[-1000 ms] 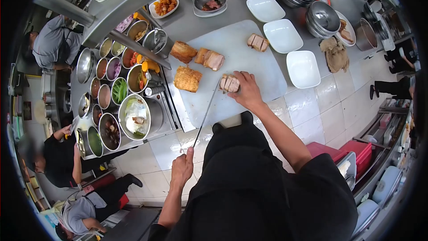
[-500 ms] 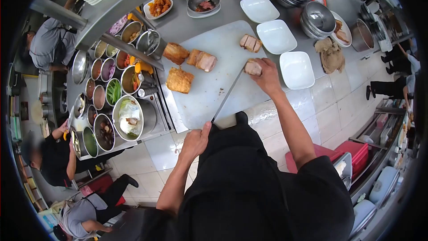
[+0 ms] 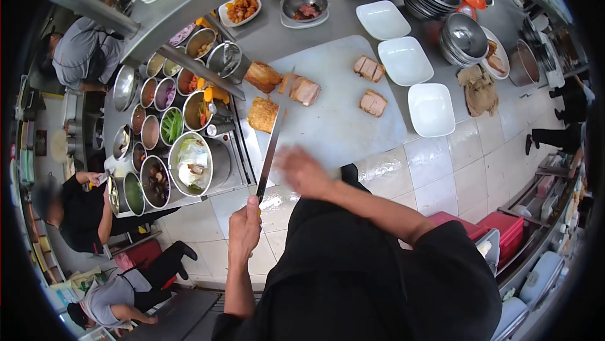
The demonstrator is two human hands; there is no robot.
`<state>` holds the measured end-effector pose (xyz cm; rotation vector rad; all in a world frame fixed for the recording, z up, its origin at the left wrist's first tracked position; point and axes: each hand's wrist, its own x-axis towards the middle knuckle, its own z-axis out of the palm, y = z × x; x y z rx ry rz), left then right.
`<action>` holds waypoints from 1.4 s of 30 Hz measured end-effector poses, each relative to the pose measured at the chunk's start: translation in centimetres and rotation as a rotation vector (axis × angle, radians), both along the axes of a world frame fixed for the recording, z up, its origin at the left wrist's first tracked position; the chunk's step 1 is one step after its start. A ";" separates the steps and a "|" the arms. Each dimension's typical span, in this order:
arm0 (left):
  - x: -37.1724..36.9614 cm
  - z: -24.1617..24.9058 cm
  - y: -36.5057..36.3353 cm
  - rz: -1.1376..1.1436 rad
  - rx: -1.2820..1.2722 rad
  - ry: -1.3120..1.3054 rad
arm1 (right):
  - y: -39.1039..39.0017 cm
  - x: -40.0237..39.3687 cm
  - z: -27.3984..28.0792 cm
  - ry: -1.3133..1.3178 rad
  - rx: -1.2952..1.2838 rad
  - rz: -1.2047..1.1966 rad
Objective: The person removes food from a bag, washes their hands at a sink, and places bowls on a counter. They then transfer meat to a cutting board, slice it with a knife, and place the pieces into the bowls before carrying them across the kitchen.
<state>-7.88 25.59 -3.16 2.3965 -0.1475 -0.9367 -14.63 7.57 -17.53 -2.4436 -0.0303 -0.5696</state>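
Observation:
My left hand [image 3: 244, 229] grips the handle of a long knife [image 3: 272, 144]. Its blade points up over the left edge of the white cutting board [image 3: 340, 130], next to a crisp golden slab of pork [image 3: 262, 114]. My right hand [image 3: 302, 171] is blurred at the board's near edge and holds nothing. A sliced pork piece [image 3: 373, 103] lies on the right of the board, with another piece [image 3: 368, 68] beyond it. Two more chunks [image 3: 304, 90] [image 3: 263, 76] sit at the far left.
Three empty white square plates [image 3: 430, 109] [image 3: 404, 60] [image 3: 382, 19] line the board's right side. Stacked metal bowls [image 3: 465, 35] and a crumpled cloth [image 3: 479, 86] lie further right. Several ingredient tins [image 3: 169, 127] and a pot [image 3: 189, 164] stand to the left. Other people work at far left.
My right hand set the sliced pork piece down on the board's right side and pulled back toward me. The knife swung left, its blade now beside the golden slab.

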 end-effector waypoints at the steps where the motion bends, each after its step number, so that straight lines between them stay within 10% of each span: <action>1: -0.2 0.2 0.4 0.014 -0.002 -0.003 | -2.0 1.2 -1.1 -0.022 0.072 -0.123; 8: -1.9 -2.2 2.5 0.168 -0.073 0.084 | -13.3 6.3 3.8 0.209 -0.308 -0.162; 22: -2.7 -4.3 2.0 0.029 -0.029 0.098 | -15.6 2.2 2.1 0.390 0.050 -0.806; 26: -2.2 -4.2 1.1 0.020 -0.043 0.113 | -15.1 2.8 2.1 0.360 0.033 -0.760; 31: -2.2 -4.8 0.6 0.037 -0.033 0.140 | -11.4 1.3 3.0 0.416 0.400 -0.153; 42: -3.8 -4.4 -2.3 -0.230 0.115 0.063 | -8.8 -3.0 0.4 0.145 0.382 -0.408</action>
